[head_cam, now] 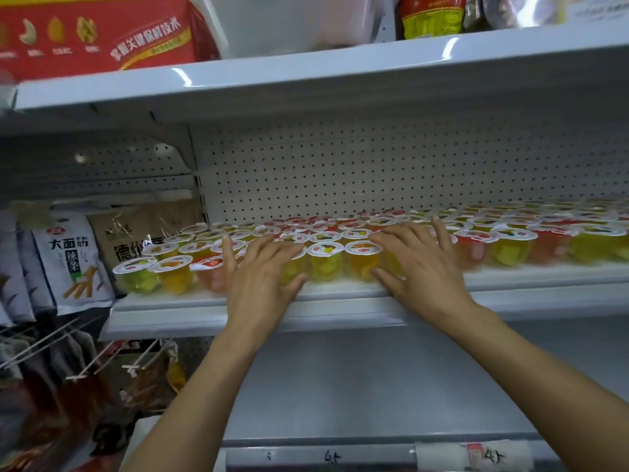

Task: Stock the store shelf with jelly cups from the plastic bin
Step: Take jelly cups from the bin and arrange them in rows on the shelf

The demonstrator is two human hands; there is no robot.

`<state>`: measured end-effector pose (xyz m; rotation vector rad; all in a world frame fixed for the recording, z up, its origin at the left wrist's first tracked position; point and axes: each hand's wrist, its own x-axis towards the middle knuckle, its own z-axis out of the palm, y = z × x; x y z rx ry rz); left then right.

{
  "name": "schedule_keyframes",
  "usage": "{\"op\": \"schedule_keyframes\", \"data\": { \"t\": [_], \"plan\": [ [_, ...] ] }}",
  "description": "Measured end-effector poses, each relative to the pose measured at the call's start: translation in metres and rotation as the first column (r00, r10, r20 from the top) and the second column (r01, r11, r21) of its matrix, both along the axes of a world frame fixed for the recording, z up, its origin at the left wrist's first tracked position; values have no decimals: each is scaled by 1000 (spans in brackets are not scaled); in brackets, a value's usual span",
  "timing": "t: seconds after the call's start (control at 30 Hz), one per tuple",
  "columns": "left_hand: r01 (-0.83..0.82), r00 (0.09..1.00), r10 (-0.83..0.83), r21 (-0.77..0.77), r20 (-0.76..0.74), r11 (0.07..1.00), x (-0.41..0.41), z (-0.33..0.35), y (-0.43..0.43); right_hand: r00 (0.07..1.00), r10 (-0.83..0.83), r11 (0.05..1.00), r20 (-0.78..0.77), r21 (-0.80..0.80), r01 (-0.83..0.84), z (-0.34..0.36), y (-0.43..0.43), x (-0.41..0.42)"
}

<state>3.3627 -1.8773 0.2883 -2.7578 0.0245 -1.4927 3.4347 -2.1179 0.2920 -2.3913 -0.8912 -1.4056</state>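
Observation:
Several rows of clear jelly cups (pixel 326 257) with white foil lids, filled yellow, orange and red, cover the white middle shelf (pixel 340 301) from left to right. My left hand (pixel 262 281) lies flat with straight, spread fingers on the lids of the front cups left of centre. My right hand (pixel 418 264) rests the same way on the cups right of centre, its thumb down by the front row. Neither hand grips a cup. The plastic bin is out of view.
A white pegboard back wall (pixel 374 172) stands behind the cups. The upper shelf (pixel 306 83) holds a red carton (pixel 102 32). Snack bags (pixel 71 260) hang on hooks at the left. A bare lower shelf (pixel 374 386) with a price strip lies below.

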Motion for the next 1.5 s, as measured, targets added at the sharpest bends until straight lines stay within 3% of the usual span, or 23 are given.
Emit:
{"op": "schedule_keyframes", "data": {
  "t": [0.27,0.6,1.07,1.23,1.5],
  "plan": [
    [34,999,-34,7,-12,999,-3,1,6,998,-70,997,-10,14,70,-5,10,-3],
    [-160,986,164,-81,43,984,-49,-13,76,997,71,997,18,-16,-70,-4,64,-26],
    [-155,988,155,-14,10,988,-56,-1,100,993,115,989,-4,-91,-114,10,168,-45],
    [-213,977,214,-115,-1,970,-76,4,129,999,43,993,-14,-113,-45,7,177,-44],
    [-183,983,167,-311,-77,933,-77,-3,157,991,127,983,-40,-126,-131,14,206,-58]
  ]
}}
